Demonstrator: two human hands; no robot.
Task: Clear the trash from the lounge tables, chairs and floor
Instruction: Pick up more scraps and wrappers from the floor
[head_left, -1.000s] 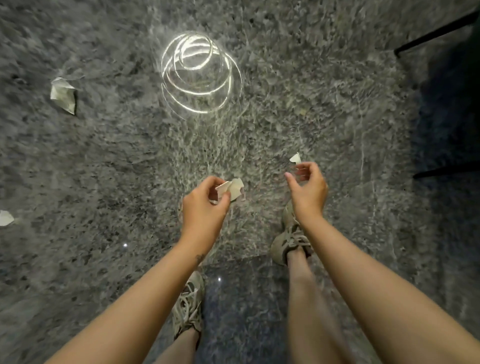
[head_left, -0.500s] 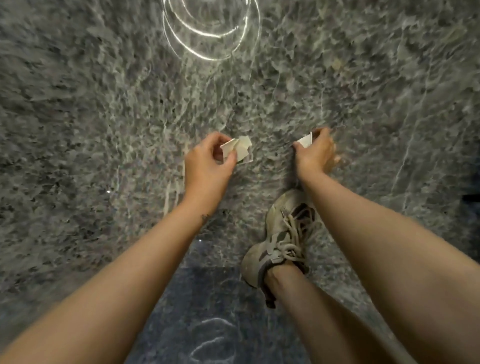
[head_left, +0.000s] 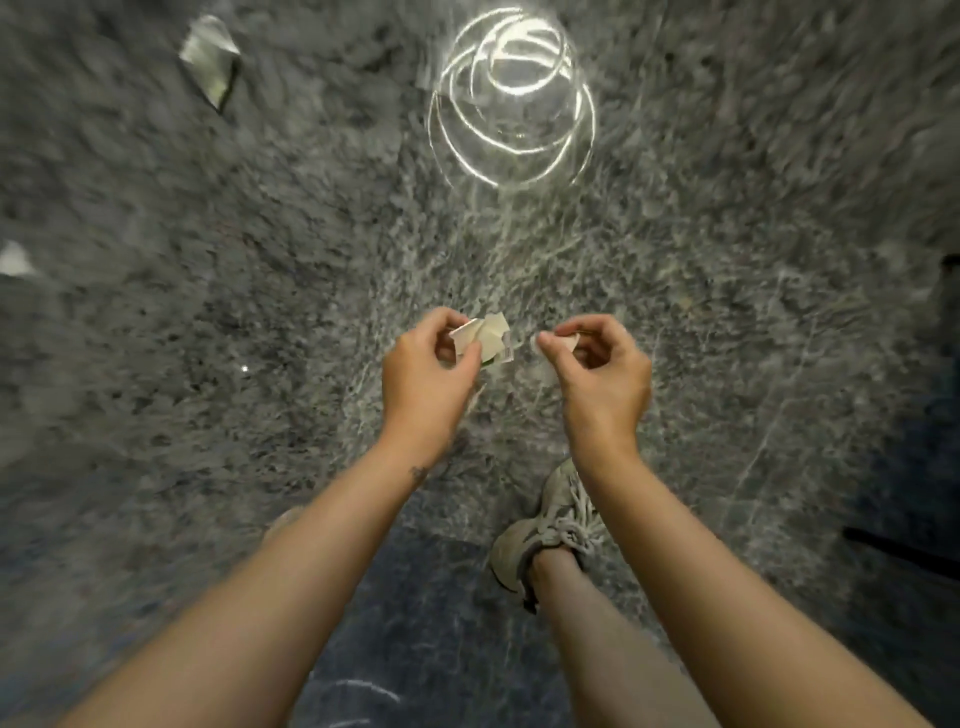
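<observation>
I look straight down at a grey speckled stone floor. My left hand pinches a few crumpled pale paper scraps between thumb and fingers. My right hand, a short way to the right, pinches one small pale paper scrap at its fingertips. The two hands are apart, at the same height above the floor. A crumpled paper piece lies on the floor at the far upper left. Another white scrap lies at the left edge.
Bright ring-shaped light reflections shine on the floor ahead. My right foot in a beige sneaker stands below my right hand; the other foot is mostly hidden under my left forearm. Dark furniture legs show at the right edge.
The view swung back up and left, so the two floor scraps on the left are in sight again. Both hands kept their scraps and drew closer together.
</observation>
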